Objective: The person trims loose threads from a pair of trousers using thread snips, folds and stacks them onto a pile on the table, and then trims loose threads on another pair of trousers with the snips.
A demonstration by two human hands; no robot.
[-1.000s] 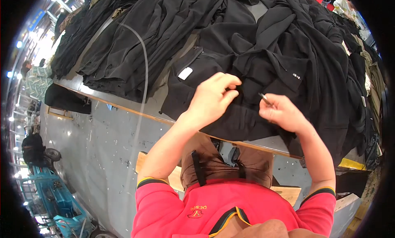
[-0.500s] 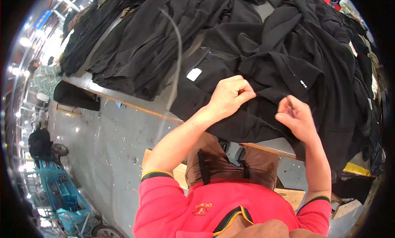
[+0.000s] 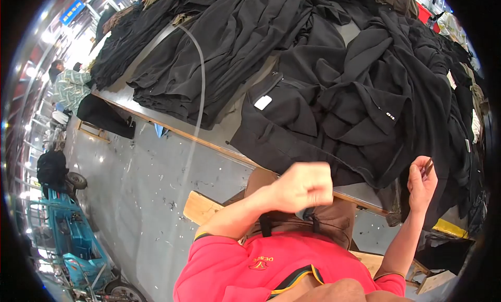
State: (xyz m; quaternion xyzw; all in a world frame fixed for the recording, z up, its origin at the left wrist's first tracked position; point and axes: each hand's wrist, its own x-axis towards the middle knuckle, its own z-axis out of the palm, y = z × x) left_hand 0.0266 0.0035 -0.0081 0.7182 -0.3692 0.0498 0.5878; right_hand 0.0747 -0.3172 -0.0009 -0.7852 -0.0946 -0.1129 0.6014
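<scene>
Our table (image 3: 229,116) carried a wide heap of black cloth (image 3: 209,56), and the black garment (image 3: 289,145) lay at the near edge, right before us. For good handling, we judged, the large folds should be smoothed first, then the near border held flat with the left fingers, and only a single layer offered to the point of the tool. The garment looked matt and soft, wrinkled, with its right part so mixed into the folds that we could not tell its end. Our left hand (image 3: 307,184) was curled in near the table edge; it was blurred, so we cannot tell whether it gripped something. Our right hand (image 3: 420,190), near the cloth at the right, pinched a small dark tool (image 3: 429,166), tilted upward. A white label (image 3: 263,102) and smaller pale marks (image 3: 390,115) showed on the black.
</scene>
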